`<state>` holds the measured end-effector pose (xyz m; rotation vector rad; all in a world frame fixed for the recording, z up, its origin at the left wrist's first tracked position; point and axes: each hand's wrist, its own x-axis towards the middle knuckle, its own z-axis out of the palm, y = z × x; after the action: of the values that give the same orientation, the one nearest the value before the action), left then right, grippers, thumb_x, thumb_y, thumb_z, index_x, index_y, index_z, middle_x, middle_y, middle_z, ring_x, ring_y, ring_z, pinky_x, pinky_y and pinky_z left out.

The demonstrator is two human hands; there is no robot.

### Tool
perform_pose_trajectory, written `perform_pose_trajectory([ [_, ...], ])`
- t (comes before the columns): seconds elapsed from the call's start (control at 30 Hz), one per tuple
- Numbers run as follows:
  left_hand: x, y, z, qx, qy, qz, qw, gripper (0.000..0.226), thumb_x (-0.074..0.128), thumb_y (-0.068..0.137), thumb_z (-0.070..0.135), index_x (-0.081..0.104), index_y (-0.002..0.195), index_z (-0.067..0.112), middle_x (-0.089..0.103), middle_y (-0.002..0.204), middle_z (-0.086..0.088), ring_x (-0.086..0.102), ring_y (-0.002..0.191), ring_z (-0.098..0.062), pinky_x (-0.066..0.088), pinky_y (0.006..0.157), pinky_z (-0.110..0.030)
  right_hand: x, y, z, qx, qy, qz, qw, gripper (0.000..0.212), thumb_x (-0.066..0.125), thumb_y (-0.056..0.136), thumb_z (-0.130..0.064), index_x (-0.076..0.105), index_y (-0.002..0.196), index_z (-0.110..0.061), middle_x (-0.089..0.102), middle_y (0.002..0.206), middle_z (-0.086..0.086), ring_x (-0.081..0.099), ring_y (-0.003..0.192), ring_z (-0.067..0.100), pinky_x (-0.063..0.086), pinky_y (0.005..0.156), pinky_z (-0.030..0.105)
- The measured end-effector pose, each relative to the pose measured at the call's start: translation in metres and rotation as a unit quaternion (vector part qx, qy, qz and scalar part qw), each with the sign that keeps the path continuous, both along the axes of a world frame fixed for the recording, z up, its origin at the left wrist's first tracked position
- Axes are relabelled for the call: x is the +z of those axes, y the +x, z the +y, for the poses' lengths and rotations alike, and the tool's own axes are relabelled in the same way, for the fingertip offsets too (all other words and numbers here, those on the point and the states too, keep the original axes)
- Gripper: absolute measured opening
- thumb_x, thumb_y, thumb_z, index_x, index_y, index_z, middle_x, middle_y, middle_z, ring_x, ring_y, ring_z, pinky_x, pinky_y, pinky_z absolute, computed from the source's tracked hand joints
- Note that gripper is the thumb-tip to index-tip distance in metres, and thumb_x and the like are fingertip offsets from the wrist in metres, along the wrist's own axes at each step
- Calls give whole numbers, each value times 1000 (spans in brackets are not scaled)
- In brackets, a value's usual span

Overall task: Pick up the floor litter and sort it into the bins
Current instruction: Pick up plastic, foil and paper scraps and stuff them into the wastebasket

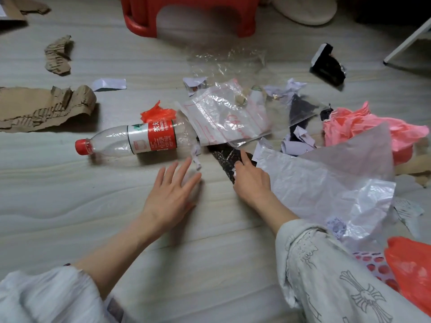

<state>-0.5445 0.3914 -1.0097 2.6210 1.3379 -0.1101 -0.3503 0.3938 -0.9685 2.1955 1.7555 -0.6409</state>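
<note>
Litter lies scattered over the floor [70, 183], thickest at centre and right of the frame: a bottle [130, 141] on its side at centre left, a clear zip bag [224, 117] overlapping its base, a dark wrapper [225, 157] under the bag, a big white sheet [326, 183] at right, pink plastic [363, 127] beyond it, cardboard [42, 108] at left. No bins are in view. The left hand [172, 190] hovers flat with fingers spread wide, holding nothing, just below the bottle. The right hand [251, 180] rests on the dark wrapper, forefinger stretched out, the other fingers curled at the sheet's edge; I cannot tell whether it pinches anything. Likely risks: pulling the wrapper from under the bag drags the bag and paper scraps [197, 157] along, mixing sorts; a nudge from the left hand could roll the bottle away; thin film may slip or tear in a loose pinch
</note>
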Motion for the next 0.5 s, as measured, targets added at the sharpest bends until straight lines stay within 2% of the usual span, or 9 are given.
perform_pose_trajectory([
  [0.07, -2, 27, 12, -11, 20, -30, 999, 75, 81, 60, 21, 52, 128, 13, 39, 143, -23, 41, 126, -47, 35, 99, -58, 1, 8, -6, 21, -3, -19, 1000, 30, 46, 91, -7, 47, 121, -7, 8, 158, 1, 58, 108, 35, 39, 78, 34],
  [0.1, 0, 41, 17, -11, 20, -44, 999, 76, 74, 67, 15, 44, 136, 13, 28, 149, -22, 29, 134, -45, 27, 106, -55, 1, 9, -10, 38, -3, -34, 999, 30, 45, 91, -7, 47, 121, -6, 11, 157, 4, 59, 106, 35, 39, 75, 34],
  [0.17, -1, 61, 28, 7, -3, -42, 999, 78, 55, 80, 9, 16, 148, 14, 1, 156, -16, 0, 144, -37, 7, 115, -47, 2, 11, -16, 67, -5, -56, 996, 30, 44, 91, -6, 48, 121, -6, 21, 152, 8, 60, 103, 33, 38, 73, 34],
  [0.2, 0, 67, 34, 17, -22, -35, 999, 77, 47, 84, 9, 5, 149, 14, -7, 156, -13, -8, 144, -32, 2, 116, -45, 4, 11, -18, 76, -4, -64, 995, 30, 43, 91, -6, 49, 120, -5, 24, 149, 9, 61, 102, 33, 37, 71, 34],
  [0.27, 1, 73, 43, 37, -57, -22, 997, 74, 40, 88, 12, -2, 148, 13, -4, 157, -10, -4, 145, -28, 6, 116, -43, 4, 13, -22, 90, -5, -75, 993, 30, 40, 92, -4, 50, 120, -5, 26, 148, 10, 62, 102, 32, 33, 69, 32],
  [0.33, -1, 75, 43, 47, -63, -11, 997, 68, 38, 90, 17, 3, 148, 10, 6, 157, -10, 6, 144, -27, 15, 114, -40, 2, 13, -28, 90, -7, -80, 993, 30, 39, 92, -3, 50, 120, -4, 26, 149, 11, 62, 102, 32, 33, 69, 32],
  [0.5, -2, 75, 20, 37, -33, 41, 998, 66, 42, 85, 20, 16, 143, 5, 16, 152, -15, 18, 139, -31, 32, 101, -39, -6, 8, -42, 110, -8, -104, 988, 29, 35, 94, -3, 51, 118, -5, 43, 133, 14, 60, 105, 30, 44, 81, 34],
])
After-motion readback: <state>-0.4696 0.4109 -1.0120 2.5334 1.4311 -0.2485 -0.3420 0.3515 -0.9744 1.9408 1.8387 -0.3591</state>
